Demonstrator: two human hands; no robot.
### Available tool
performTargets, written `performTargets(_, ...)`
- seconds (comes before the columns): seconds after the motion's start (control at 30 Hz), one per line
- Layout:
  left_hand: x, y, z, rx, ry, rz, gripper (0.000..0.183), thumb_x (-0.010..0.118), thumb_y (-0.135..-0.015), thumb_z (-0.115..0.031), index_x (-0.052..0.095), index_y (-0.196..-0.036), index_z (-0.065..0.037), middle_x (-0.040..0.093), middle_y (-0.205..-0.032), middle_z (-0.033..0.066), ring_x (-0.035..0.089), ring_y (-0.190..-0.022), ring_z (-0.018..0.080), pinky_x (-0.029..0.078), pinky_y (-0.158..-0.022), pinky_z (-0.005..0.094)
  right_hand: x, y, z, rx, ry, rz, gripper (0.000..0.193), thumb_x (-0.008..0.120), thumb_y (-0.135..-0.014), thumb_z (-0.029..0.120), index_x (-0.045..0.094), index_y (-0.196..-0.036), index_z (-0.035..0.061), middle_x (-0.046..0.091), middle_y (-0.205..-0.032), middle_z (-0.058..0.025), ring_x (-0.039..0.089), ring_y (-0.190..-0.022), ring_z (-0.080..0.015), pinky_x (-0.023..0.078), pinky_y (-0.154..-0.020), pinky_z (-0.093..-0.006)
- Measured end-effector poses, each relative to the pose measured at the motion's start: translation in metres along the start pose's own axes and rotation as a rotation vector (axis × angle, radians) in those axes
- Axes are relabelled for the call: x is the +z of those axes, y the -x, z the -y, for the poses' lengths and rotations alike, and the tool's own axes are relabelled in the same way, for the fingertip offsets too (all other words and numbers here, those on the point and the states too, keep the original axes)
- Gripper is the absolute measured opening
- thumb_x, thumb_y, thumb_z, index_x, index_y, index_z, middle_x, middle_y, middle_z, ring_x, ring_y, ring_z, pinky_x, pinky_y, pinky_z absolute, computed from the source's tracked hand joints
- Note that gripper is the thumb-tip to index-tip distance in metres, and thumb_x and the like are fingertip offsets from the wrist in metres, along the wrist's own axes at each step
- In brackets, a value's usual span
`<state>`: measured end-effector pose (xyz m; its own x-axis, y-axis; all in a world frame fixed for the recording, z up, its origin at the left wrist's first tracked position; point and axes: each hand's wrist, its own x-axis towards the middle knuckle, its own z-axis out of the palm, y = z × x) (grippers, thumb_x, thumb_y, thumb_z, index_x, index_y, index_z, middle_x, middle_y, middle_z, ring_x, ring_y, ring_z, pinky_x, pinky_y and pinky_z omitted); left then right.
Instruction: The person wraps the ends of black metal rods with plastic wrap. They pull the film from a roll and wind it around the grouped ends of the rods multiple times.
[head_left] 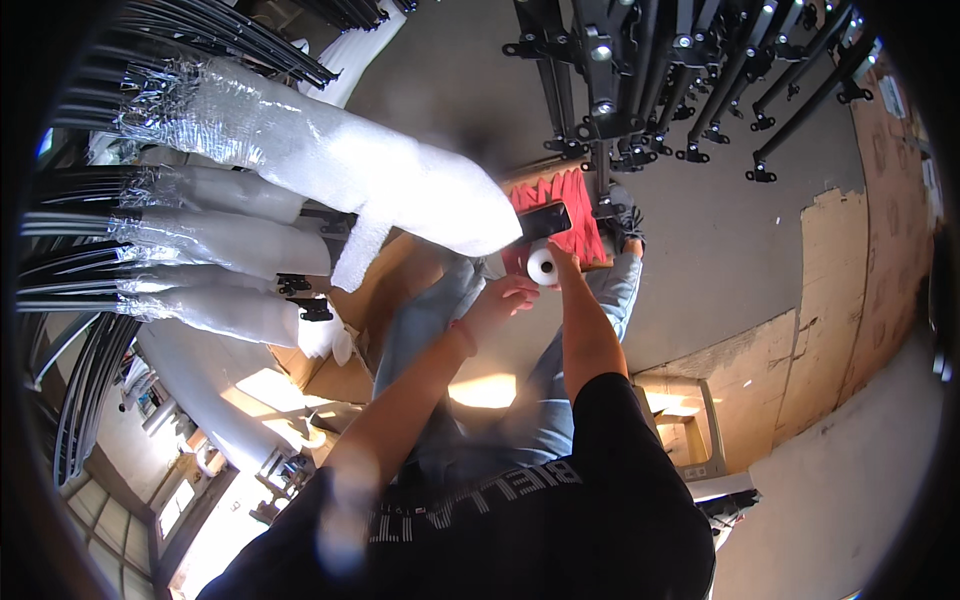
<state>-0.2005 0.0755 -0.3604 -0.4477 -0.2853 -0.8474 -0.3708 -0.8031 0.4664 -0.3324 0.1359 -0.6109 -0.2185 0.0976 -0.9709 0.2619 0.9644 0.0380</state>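
My right hand is closed round a small white roll whose dark core hole faces up toward me. Just left of it is my left hand, its fingers loosely stretched toward the roll and apparently holding nothing. Beyond both hands a black phone lies on bright red strips of material. To the left, a big bundle wrapped in white foam sheet reaches close to the phone. Clear film binds that foam around black rods.
More foam-wrapped rod bundles are stacked at left. Black metal rods with brackets stand at the far right. Cardboard sheets lie along the right side, and an open carton sits left of my legs. A grey frame is near my right elbow.
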Motion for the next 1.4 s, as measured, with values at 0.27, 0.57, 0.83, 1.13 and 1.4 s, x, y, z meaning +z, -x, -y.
performTargets(0.27, -0.006, -0.010, 0.012, 0.001, 0.034, -0.027, 0.030, 0.047, -0.084, -0.019, 0.049, -0.111, -0.006, 0.056, -0.106, 0.0061, 0.055, -0.097, 0.0170, 0.040, -0.083, 0.0280, -0.004, 0.008, 0.000, -0.045, 0.149, -0.002, 0.079, 0.064, -0.058, 0.058, 0.050, -0.111, 0.0007, 0.054, -0.107, -0.0156, 0.058, -0.085, -0.0331, 0.051, -0.056, -0.0485)
performTargets(0.57, -0.015, 0.022, 0.011, 0.141, -0.001, -0.087, 0.028, 0.045, -0.084, -0.019, 0.052, -0.109, -0.009, 0.057, -0.105, 0.0042, 0.054, -0.094, 0.0142, 0.042, -0.076, 0.0270, 0.027, 0.019, -0.007, -0.527, 0.278, -0.484, 0.050, 0.049, -0.074, 0.041, 0.055, -0.107, 0.0043, 0.059, -0.097, -0.0189, 0.058, -0.089, -0.0360, 0.047, -0.077, -0.0395)
performTargets(0.83, -0.060, 0.064, 0.090, 0.497, 1.146, 0.083, 0.042, 0.046, -0.085, -0.032, 0.043, -0.116, -0.003, 0.050, -0.115, 0.0086, 0.047, -0.107, 0.0187, 0.039, -0.088, 0.0320, 0.096, 0.313, -0.025, -1.405, 0.256, 0.306, 0.035, 0.038, -0.089, 0.030, 0.052, -0.109, 0.0056, 0.055, -0.105, -0.0103, 0.053, -0.095, -0.0175, 0.042, -0.074, -0.0309)
performTargets(1.13, -0.104, 0.224, 0.088, 0.754, 1.410, -0.204, 0.044, 0.040, -0.089, -0.035, 0.043, -0.120, -0.004, 0.049, -0.117, 0.0073, 0.046, -0.107, 0.0157, 0.036, -0.089, 0.0305, 0.151, 0.357, -0.004, -1.685, 1.292, 0.482, 0.033, 0.039, -0.085, 0.027, 0.054, -0.107, 0.0081, 0.056, -0.104, -0.0157, 0.052, -0.100, -0.0283, 0.037, -0.084, -0.0415)
performTargets(1.4, -0.200, 0.166, 0.225, 0.002, 0.403, -1.299, 0.030, 0.051, -0.072, -0.007, 0.058, -0.101, -0.008, 0.051, -0.109, 0.0117, 0.050, -0.099, 0.0281, 0.043, -0.082, 0.0359, 0.230, 0.351, -0.039, -1.315, 1.308, 0.689, 0.020, 0.046, -0.082, 0.012, 0.058, -0.091, -0.0020, 0.062, -0.072, -0.0121, 0.061, -0.069, -0.0159, 0.046, -0.062, -0.0258)
